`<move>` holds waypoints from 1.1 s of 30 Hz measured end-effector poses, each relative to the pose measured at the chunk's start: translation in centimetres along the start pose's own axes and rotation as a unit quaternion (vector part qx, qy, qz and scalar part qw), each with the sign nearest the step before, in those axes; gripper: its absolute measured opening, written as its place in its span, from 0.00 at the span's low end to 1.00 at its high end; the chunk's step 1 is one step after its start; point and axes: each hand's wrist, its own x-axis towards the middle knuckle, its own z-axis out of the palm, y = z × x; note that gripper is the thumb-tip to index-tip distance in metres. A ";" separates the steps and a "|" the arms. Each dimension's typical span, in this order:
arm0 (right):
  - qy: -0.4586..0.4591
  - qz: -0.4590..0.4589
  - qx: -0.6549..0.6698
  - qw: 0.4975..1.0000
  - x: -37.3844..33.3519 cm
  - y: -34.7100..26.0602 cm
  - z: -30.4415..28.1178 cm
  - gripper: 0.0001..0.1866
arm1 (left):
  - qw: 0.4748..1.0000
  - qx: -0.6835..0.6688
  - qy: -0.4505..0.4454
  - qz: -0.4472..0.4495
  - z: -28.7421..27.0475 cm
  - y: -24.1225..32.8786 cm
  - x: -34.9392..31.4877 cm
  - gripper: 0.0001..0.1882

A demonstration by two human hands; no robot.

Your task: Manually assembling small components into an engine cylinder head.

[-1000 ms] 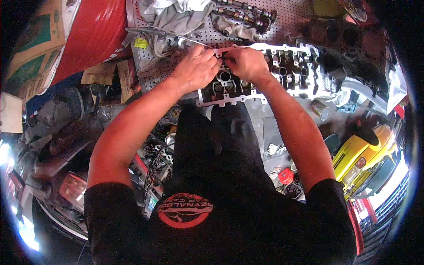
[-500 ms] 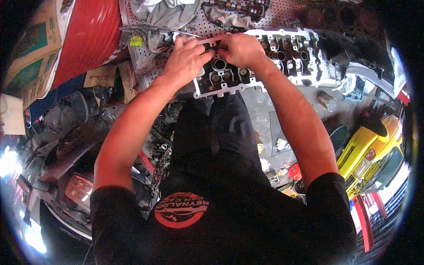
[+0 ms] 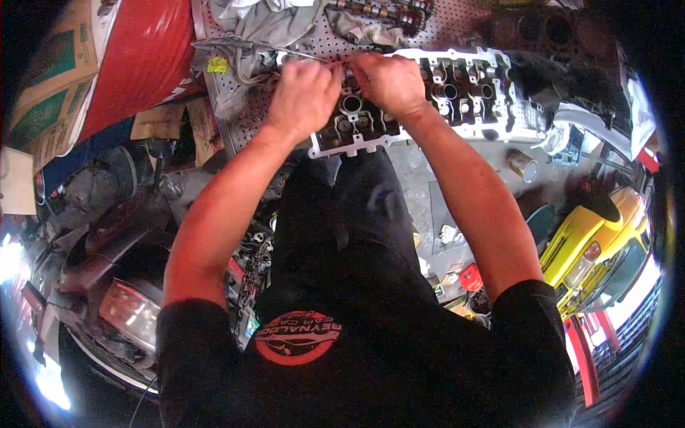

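Observation:
A long aluminium cylinder head (image 3: 467, 93) lies across a perforated metal workbench (image 3: 235, 114). My left hand (image 3: 303, 96) rests curled over the head's left end, with a thin metal rod (image 3: 246, 48) running out from it to the left. My right hand (image 3: 389, 82) is closed just beside it over the same end, fingertips pressed down among the valve pockets. What the fingers grip is hidden. Both forearms reach up from the lower edge.
A camshaft (image 3: 378, 13) and grey rags (image 3: 264, 21) lie at the bench's back. A red drum (image 3: 135, 57) and cardboard boxes (image 3: 43, 85) stand at left. A car front with a headlamp (image 3: 128, 314) is lower left, a yellow vehicle (image 3: 606, 250) at right.
The view has tilted so the bench and head sit a little higher in the picture. Both hands stay together on the head's left end.

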 end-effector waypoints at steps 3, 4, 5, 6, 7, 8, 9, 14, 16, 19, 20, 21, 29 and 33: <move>0.077 0.051 0.053 0.994 -0.4 0.2 -0.1 0.11 | 0.997 -0.058 0.042 -0.019 -1.8 -1.5 2.0 0.21; 0.100 0.071 0.096 0.988 -0.3 0.4 -0.2 0.11 | 0.987 -0.128 0.069 -0.063 -1.8 -1.9 2.5 0.20; 0.040 0.092 0.110 0.989 -0.3 0.4 -0.5 0.13 | 0.970 -0.197 0.095 -0.105 -1.9 -2.2 2.8 0.19; 0.043 0.092 0.112 0.989 -0.1 0.5 -0.5 0.13 | 0.971 -0.193 0.094 -0.104 -1.9 -2.4 2.6 0.19; 0.011 0.076 0.122 0.989 -0.1 0.8 -0.1 0.13 | 0.972 -0.187 0.047 -0.132 -1.2 -2.2 2.1 0.17; -0.020 0.058 0.133 0.989 0.2 0.8 -0.3 0.13 | 0.970 -0.178 0.001 -0.163 -0.8 -2.1 1.7 0.16; -0.063 0.071 0.167 0.981 0.3 0.8 -0.6 0.16 | 0.968 -0.186 -0.028 -0.165 -0.4 -1.8 1.3 0.14; -0.103 0.032 0.176 0.978 0.6 1.6 -0.8 0.16 | 0.963 -0.174 -0.041 -0.200 1.0 0.1 1.9 0.13; -0.130 0.043 0.179 0.974 0.7 1.7 -0.9 0.15 | 0.959 -0.178 -0.041 -0.217 1.3 0.6 2.1 0.11; -0.201 0.070 0.087 0.973 1.1 1.3 -1.5 0.19 | 0.960 -0.176 -0.052 -0.209 1.8 1.0 2.6 0.10; -0.205 0.068 0.086 0.973 1.2 0.9 -1.6 0.19 | 0.959 -0.177 -0.059 -0.214 1.7 1.0 2.7 0.10; -0.219 0.081 0.079 0.969 1.5 0.6 -1.7 0.20 | 0.958 -0.179 -0.060 -0.218 1.7 0.9 2.7 0.10; -0.189 0.063 0.065 0.978 1.3 0.4 -1.4 0.15 | 0.968 -0.174 -0.017 -0.181 2.7 0.9 2.6 0.06; -0.049 0.026 0.123 0.991 0.8 -0.1 -1.4 0.10 | 0.963 -0.166 0.152 -0.151 3.2 1.1 1.4 0.08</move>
